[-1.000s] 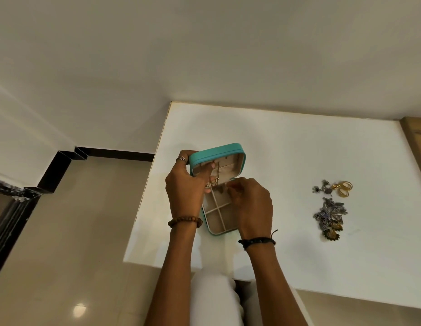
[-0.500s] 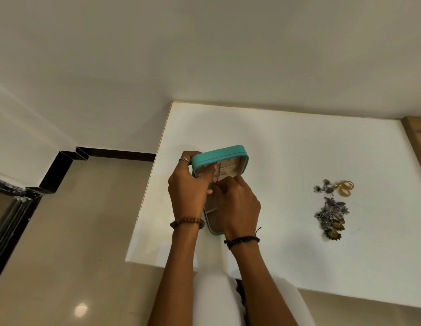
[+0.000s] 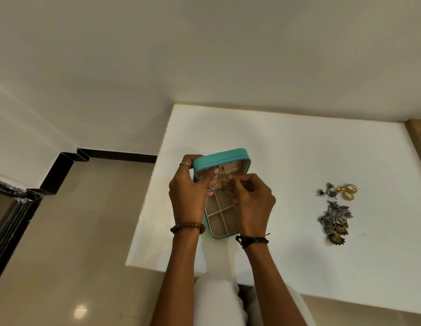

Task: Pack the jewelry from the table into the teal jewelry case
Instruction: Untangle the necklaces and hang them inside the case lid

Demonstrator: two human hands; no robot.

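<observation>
An open teal zip-around jewelry case with beige divided compartments lies on the white tabletop near its left edge, its lid raised upright at the far side. The left hand, wearing a silver ring and a brown beaded bracelet at the wrist, grips the lid's left corner, thumb inside the lid and fingers curled behind it. The right hand, a black cord bracelet on its wrist, pinches a thin gold chain between thumb and fingertip in front of the lid's inner panel, above the far compartments. Well apart to the right on the table lie a heap of grey-metal and amber pieces, and beyond it two gold rings just beside a few small dark silver trinkets.
</observation>
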